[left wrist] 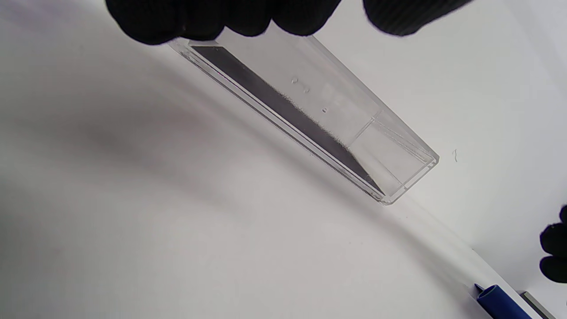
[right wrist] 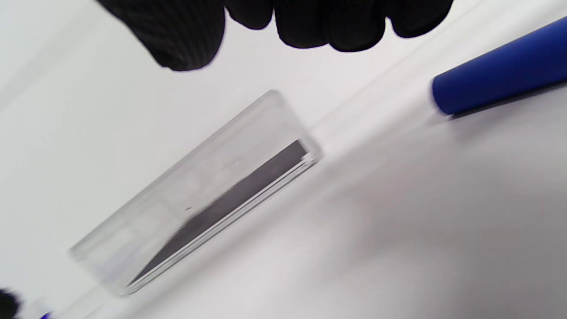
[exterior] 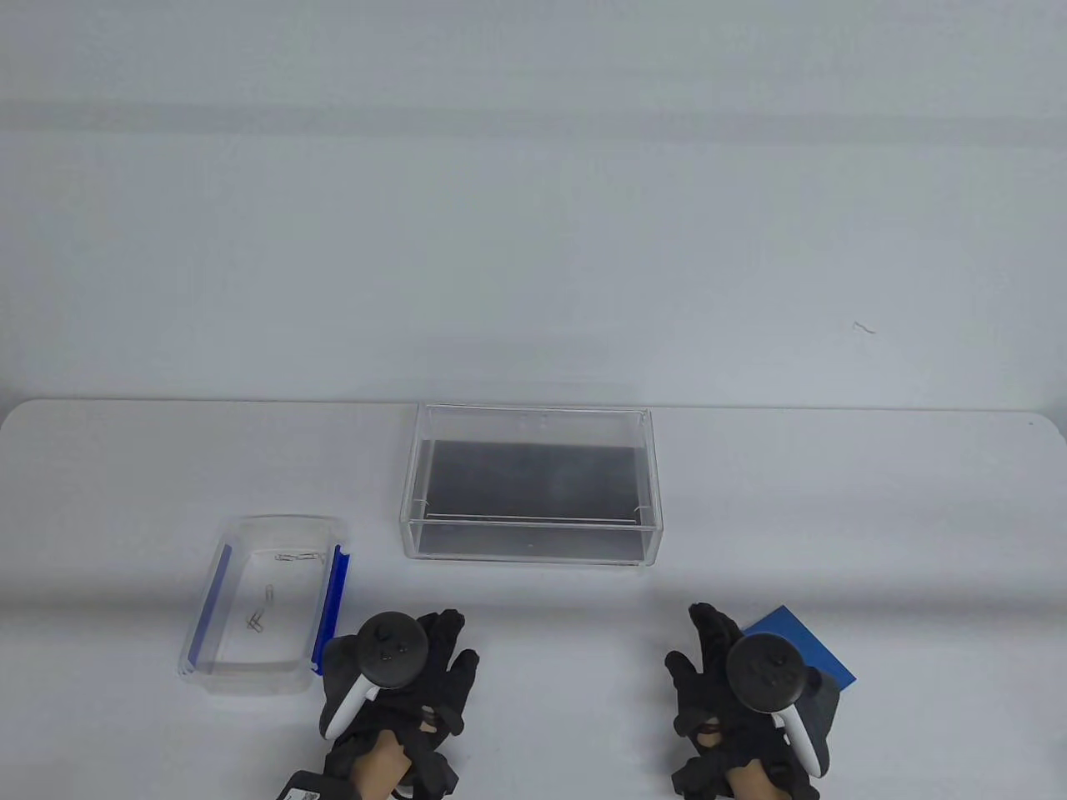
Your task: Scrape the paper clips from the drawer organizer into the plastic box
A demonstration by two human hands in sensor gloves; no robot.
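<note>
The clear drawer organizer (exterior: 530,552) with a dark floor stands mid-table; no clips show in it. It also shows in the left wrist view (left wrist: 354,133) and the right wrist view (right wrist: 199,186). The plastic box (exterior: 250,677) with blue side latches sits at the left and holds a few paper clips (exterior: 298,556). My left hand (exterior: 450,646) is open, palm down, just right of the box and holds nothing. My right hand (exterior: 692,642) is open and empty, beside a blue scraper (exterior: 796,642) that lies partly under it.
The scraper's blue edge shows at the bottom right of the left wrist view (left wrist: 500,302) and at the top right of the right wrist view (right wrist: 500,66). The table's far edge (exterior: 750,407) runs just behind the organizer. A small scrap (exterior: 864,327) lies beyond it.
</note>
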